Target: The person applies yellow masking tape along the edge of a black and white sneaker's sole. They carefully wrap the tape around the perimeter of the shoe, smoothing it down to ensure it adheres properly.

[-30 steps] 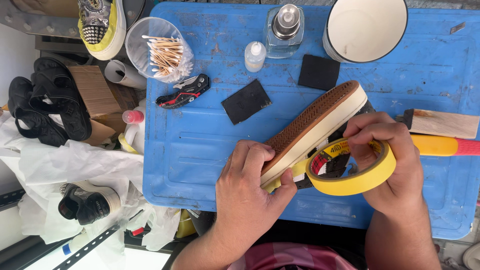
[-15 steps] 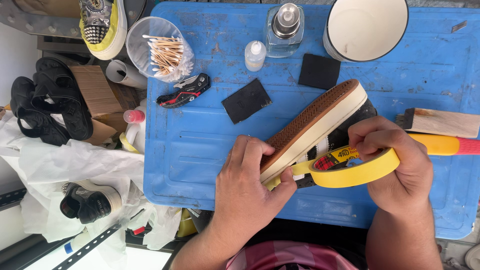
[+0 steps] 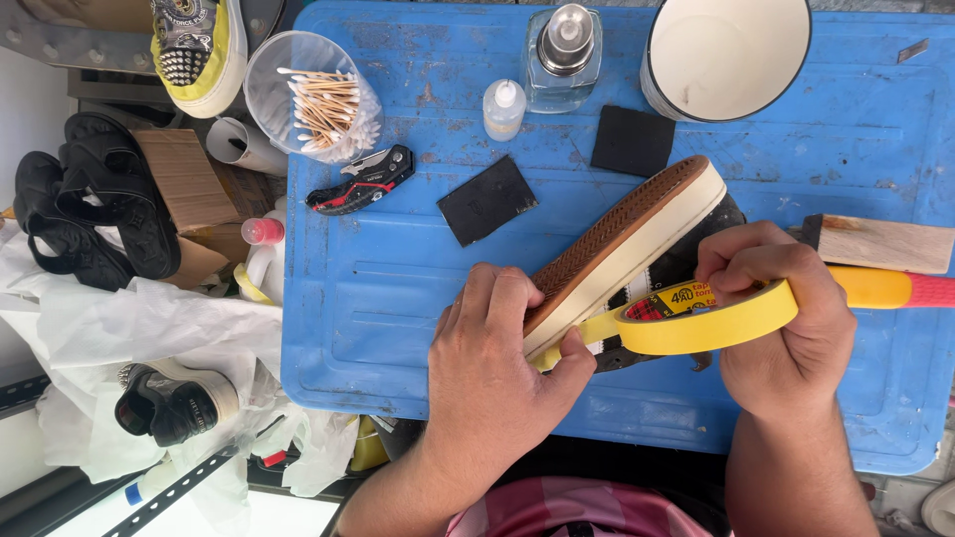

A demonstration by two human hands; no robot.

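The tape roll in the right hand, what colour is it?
Yellow; the tape roll shows best in the head view, held by the right hand.

The shoe (image 3: pixel 637 244) shows a brown, finely ribbed sole, a cream sidewall and a black upper. The tape roll (image 3: pixel 711 318) is yellow (its core carries a red patch). The table (image 3: pixel 398 298) is scuffed blue plastic.

table (image 3: pixel 398 328): blue plastic, scuffed, ribbed top, daylight, soft shadows | left of table: crumpled white plastic sheet (image 3: pixel 129 328), brown cardboard (image 3: pixel 184 184), black sandals (image 3: pixel 90 214), black shoe (image 3: pixel 174 403) lower down | bottom left: perforated metal strip (image 3: pixel 164 495) over pale floor
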